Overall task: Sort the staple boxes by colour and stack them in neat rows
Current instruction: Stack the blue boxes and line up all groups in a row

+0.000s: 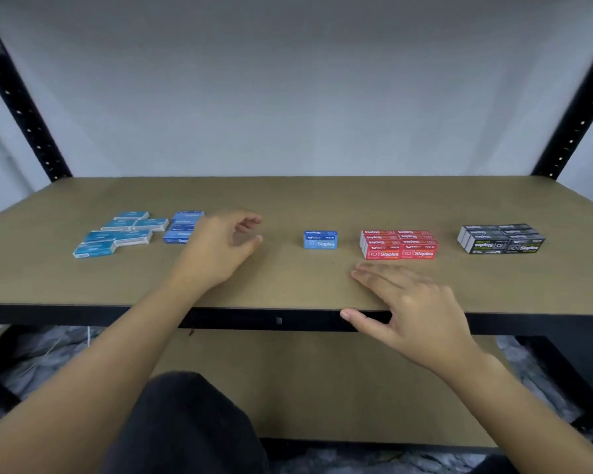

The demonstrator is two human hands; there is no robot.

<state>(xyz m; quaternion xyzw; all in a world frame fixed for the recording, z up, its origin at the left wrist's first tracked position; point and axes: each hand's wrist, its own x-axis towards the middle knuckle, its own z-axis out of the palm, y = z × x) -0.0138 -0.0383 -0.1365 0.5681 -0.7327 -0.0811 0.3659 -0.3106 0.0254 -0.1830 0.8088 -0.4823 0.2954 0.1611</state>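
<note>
The left hand [216, 248] hovers over the shelf board [288, 200] with its fingers [250, 221] loosely curled and thumb apart, holding nothing; it is slightly blurred. Its palm covers the right end of the dark blue boxes [180, 227], a small stack lying left of the board's middle. Whether the hand touches that stack cannot be told.

The right hand [415, 309] lies flat and spread at the front edge of the board, fingers straight and pointing left, the thumb hanging over the black front rail [83, 314]. It holds nothing. Its fingertips [358, 270] are just in front of the red boxes [399, 244], apart from them.

The red boxes form a tidy block right of the middle, 2 across on the front face. Between them and the left hand stands 1 single blue box [320, 240], alone near the board's middle. Toward the right edge sits a neat block of black boxes [501, 238]. Toward the left edge, the light blue boxes [117, 232] lie flat in loose, uneven piles, just beside the dark blue stack.

Black perforated uprights [21, 107] rise from the board's 2 back corners. A lower shelf [322, 388] shows beneath.
</note>
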